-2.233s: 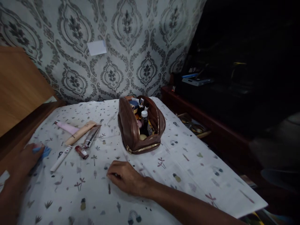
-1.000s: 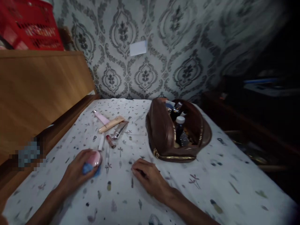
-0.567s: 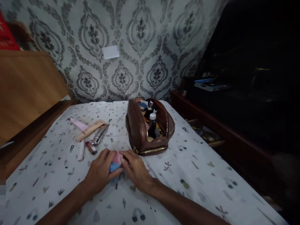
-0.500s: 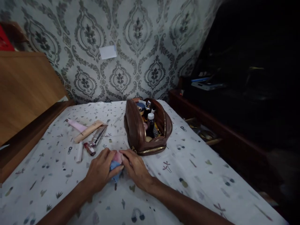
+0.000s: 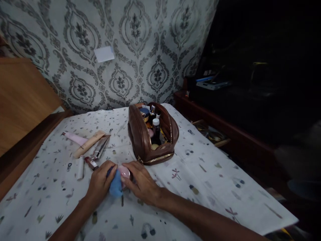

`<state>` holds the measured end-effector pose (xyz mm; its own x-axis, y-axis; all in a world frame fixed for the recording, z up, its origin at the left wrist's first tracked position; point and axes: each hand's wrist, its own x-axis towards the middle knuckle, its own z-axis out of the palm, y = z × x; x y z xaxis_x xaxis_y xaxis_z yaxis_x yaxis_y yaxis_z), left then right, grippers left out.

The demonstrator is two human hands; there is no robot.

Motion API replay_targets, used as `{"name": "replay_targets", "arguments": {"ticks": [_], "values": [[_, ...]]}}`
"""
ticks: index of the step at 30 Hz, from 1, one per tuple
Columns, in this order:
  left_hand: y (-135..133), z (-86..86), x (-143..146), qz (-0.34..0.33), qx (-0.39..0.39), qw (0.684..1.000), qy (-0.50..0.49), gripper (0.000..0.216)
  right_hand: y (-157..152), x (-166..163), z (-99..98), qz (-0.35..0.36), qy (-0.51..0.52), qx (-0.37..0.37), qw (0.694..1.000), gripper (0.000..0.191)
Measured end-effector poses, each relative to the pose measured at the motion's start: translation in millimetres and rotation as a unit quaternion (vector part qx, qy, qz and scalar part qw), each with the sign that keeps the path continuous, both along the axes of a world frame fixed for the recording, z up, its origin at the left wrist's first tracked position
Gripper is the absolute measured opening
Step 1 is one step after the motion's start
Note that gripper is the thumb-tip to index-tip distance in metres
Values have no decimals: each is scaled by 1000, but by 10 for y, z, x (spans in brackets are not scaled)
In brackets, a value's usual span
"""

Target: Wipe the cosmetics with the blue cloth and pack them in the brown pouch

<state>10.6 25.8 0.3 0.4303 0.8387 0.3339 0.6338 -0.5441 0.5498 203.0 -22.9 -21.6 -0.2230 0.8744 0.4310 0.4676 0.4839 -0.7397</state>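
My left hand (image 5: 101,180) is closed on a bunched blue cloth (image 5: 116,186), pressed against the side of a small round pink cosmetic container (image 5: 124,172). Thumb and fingers of my right hand (image 5: 141,182) grip that container, whose top looks shiny. Both hands are low over the patterned white sheet. Just beyond them stands an open brown toiletry bag (image 5: 139,142), its gold zip undone. Inside it are a dark bottle with a white cap (image 5: 155,129), a blue-lidded jar (image 5: 144,113) and other cosmetics.
Left of the bag lie a pink tube (image 5: 74,138), a beige tube (image 5: 89,144), a silvery tube (image 5: 100,147), a lip gloss (image 5: 91,163) and a white stick (image 5: 80,168). A wooden panel (image 5: 25,103) borders the left; dark furniture with an open drawer (image 5: 220,143) borders the right.
My hands have drawn slightly apart, so more of the pink container and blue cloth shows. The cloth has shifted left off the container's top. The camera view has turned a little right.
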Motion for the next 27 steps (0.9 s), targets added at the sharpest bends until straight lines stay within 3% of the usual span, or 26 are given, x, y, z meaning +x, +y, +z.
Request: {"name": "replay_targets", "arguments": {"ticks": [4,8,11,15,18,22,27], "values": [[13,27,9,33,-25,999,-20,36,25,4,-53,46,-45,-36,997,80],[-72,71,95,13,43,999,-2,28,34,-6,-109,51,-45,-58,996,116],[-126,68,172,-36,85,994,55,24,31,-16,-120,54,-35,-47,997,120],[-86,63,215,-23,58,995,72,21,38,-27,-129,60,-37,-34,997,126],[-13,86,203,-6,-4,1000,29,28,47,-32,-146,69,-48,-35,996,129],[58,97,150,20,-103,993,-54,33,41,-29,-125,68,-54,-25,996,114],[104,-2,24,54,-144,981,-118,38,26,-24,-69,64,-65,-40,995,104]]}}
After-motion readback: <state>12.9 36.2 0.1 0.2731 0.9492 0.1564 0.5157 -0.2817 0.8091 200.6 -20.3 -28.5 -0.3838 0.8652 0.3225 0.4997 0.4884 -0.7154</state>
